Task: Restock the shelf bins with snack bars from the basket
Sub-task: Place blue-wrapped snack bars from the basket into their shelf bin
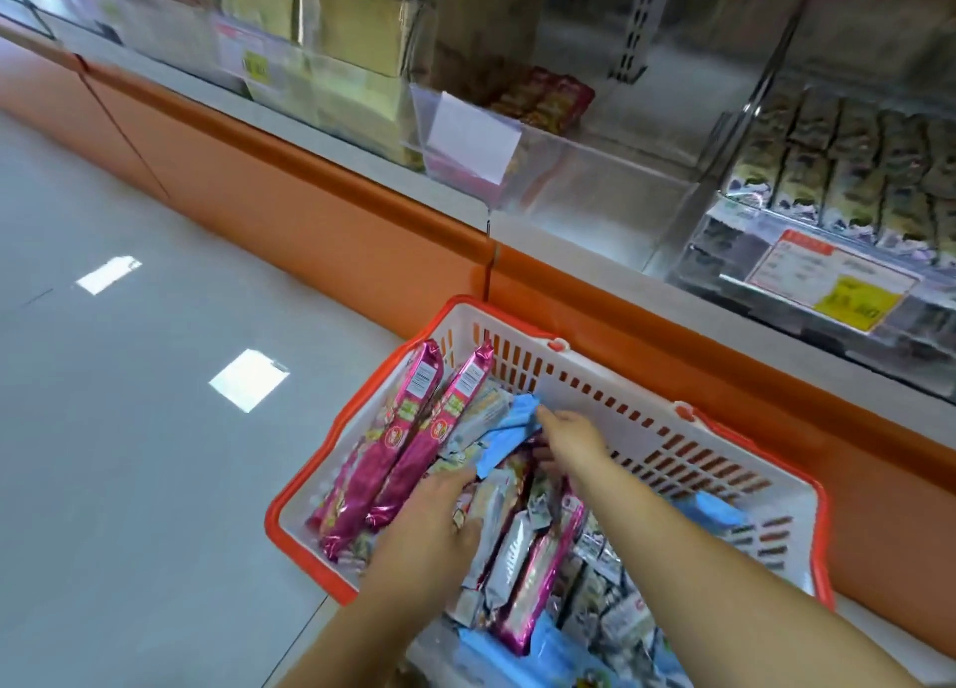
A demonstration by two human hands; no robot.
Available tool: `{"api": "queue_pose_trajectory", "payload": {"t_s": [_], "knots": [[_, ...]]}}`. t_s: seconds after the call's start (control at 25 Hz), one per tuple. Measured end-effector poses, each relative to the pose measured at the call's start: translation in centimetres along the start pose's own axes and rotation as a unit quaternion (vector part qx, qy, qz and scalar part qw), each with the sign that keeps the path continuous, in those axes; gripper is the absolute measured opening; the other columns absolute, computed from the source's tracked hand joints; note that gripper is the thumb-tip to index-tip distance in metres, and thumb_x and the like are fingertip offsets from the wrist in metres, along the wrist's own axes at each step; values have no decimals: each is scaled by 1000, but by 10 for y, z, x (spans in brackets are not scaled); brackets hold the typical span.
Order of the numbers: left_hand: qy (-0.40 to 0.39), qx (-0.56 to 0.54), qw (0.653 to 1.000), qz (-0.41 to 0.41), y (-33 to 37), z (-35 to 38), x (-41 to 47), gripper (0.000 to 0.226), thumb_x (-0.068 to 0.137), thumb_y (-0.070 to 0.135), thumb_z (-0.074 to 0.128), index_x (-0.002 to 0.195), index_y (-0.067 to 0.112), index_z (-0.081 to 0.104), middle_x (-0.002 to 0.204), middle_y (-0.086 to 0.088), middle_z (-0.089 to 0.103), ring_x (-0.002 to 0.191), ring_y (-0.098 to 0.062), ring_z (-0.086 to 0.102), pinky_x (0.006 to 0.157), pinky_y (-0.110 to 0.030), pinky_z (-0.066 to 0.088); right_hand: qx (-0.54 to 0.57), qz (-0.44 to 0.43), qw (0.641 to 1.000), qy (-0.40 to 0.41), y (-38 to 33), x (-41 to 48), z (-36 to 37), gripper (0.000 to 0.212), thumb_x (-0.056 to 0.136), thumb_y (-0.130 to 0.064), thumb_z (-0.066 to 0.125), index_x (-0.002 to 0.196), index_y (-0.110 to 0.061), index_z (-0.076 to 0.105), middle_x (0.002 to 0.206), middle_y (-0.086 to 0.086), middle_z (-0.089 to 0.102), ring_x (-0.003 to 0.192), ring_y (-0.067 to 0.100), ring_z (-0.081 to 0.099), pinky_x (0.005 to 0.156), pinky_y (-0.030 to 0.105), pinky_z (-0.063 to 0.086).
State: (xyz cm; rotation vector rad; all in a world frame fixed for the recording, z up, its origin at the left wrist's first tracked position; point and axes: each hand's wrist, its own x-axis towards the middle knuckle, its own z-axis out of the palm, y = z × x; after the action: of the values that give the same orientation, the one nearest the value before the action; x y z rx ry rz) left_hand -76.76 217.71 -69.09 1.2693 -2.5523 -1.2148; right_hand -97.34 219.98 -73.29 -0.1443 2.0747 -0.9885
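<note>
Head view looks down on a white basket point(672, 429) with an orange rim, standing on the pale floor point(103, 429) just beside the orange base point(310, 206) of the shelving. The basket holds many snack bars point(517, 548) in a loose heap: two long pink packets point(393, 454) lean side by side against its left wall, and silver, pink and blue wrappers lie across one another in the middle and near end.

Both hands are inside the basket, close together but not touching. The right hand point(569, 439) reaches furthest in, its fingers curled about a blue bar point(509, 431) that stands tilted above the heap. The left hand point(434, 522) lies knuckles-up on the pale packets beside the pink ones; whether it grips one cannot be told.

Above the base, clear shelf bins point(584, 191) stand in a row. The one in the middle shows only some red-brown packets point(543, 100) at its back. The bin to the right is filled with upright greenish bars point(853, 170) and carries a red and yellow price tag point(833, 284) on its front.
</note>
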Motion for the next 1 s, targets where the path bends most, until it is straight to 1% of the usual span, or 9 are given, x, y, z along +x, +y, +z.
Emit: {"api": "queue_pose_trajectory", "payload": {"t_s": [0.12, 0.32, 0.44, 0.52, 0.6, 0.68, 0.76, 0.84, 1.0], "knots": [[-7, -2, 1000, -5, -2, 3, 0, 55, 93, 31, 56, 142, 41, 34, 147, 17, 36, 132, -4, 38, 114, -34, 33, 68, 43, 996, 26, -1, 16, 11, 33, 92, -35, 61, 80, -5, 65, 83, 17, 67, 79, 33, 64, 83, 49, 55], [-25, -11, 999, -18, 5, 8, -2, 55, 94, 32, 56, 143, 43, 33, 143, 14, 41, 127, -7, 44, 110, -36, 38, 191, 81, 977, 41, 1, 17, 10, 9, 88, -10, 65, 88, -2, 68, 68, 11, 66, 51, 14, 55, 47, 19, 51], [-32, -32, 999, -24, 12, 11, -1, 55, 94, 30, 55, 144, 39, 34, 136, 9, 48, 120, -11, 51, 103, -36, 45, 196, 47, 977, 66, 4, -6, -3, 6, 89, -8, 64, 88, -7, 69, 68, 10, 68, 53, 15, 56, 51, 22, 49], [-35, -91, 994, -46, 20, 10, -1, 51, 95, 29, 54, 144, 34, 38, 125, 11, 56, 106, -11, 59, 90, -30, 51, 173, -10, 982, 81, 8, -30, -19, 8, 91, -12, 62, 88, -13, 70, 70, 7, 71, 58, 15, 59, 56, 27, 50], [-30, -164, 982, -85, 32, 10, 2, 46, 96, 34, 53, 141, 31, 42, 117, 8, 61, 94, -7, 59, 81, -24, 48, 170, -75, 978, 90, 8, -56, -40, 9, 92, -14, 62, 88, -16, 70, 73, 3, 72, 62, 14, 66, 57, 27, 55], [-27, -278, 950, -141, 50, 9, 5, 39, 97, 37, 50, 135, 28, 45, 114, -1, 63, 91, -10, 62, 81, -30, 53, 176, -130, 972, 88, 7, -82, -64, 9, 92, -14, 61, 90, -15, 70, 76, -1, 74, 67, 12, 70, 57, 22, 56], [-55, -414, 892, -174, 69, 10, 7, 18, 98, 35, 50, 115, 29, 51, 112, 3, 58, 93, -15, 66, 81, -35, 57, 173, -165, 968, 75, 3, -104, -89, 9, 93, -14, 60, 91, -13, 69, 81, -1, 75, 71, 14, 72, 55, 20, 53], [-90, -462, 869, -151, 84, 14, 6, 9, 97, 32, 54, 106, 32, 57, 112, 2, 61, 97, -17, 66, 79, -36, 58, 185, -188, 962, 71, 0, -125, -115, 9, 93, -12, 60, 89, -11, 68, 83, -2, 75, 71, 16, 72, 56, 22, 54], [-152, -476, 863, -73, 115, 21, 0, 19, 92, 17, 63, 110, 18, 68, 102, -4, 73, 90, -15, 71, 71, -26, 57, 217, -199, 950, 102, -2, -156, -168, 8, 92, -10, 61, 94, -7, 68, 85, 8, 74, 67, 17, 69, 61, 27, 57]]}}
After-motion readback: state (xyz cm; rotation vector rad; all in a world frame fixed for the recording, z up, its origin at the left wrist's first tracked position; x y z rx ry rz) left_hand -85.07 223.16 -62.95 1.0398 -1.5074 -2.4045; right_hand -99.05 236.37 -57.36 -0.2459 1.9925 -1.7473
